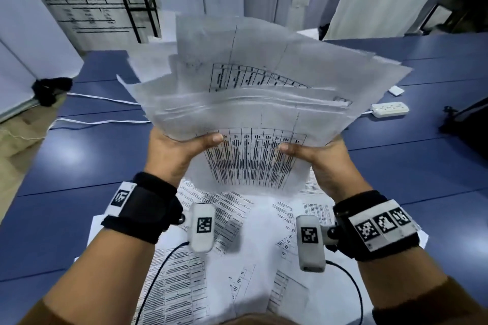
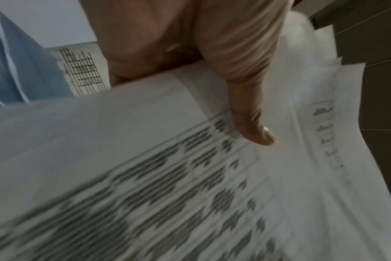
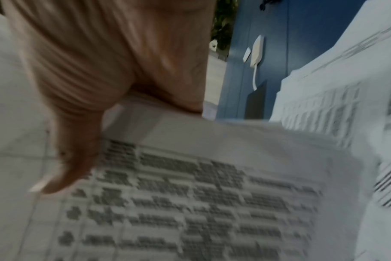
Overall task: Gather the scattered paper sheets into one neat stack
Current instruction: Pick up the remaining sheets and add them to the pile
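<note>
Both hands, left (image 1: 177, 152) and right (image 1: 318, 157), grip the near edge of a fanned bundle of white printed paper sheets (image 1: 253, 92) between them, thumbs pressed on top, raised above more printed sheets (image 1: 237, 258) scattered over the blue desk (image 1: 409, 166).

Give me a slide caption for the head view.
Both hands hold fanned papers above loose sheets.
</note>
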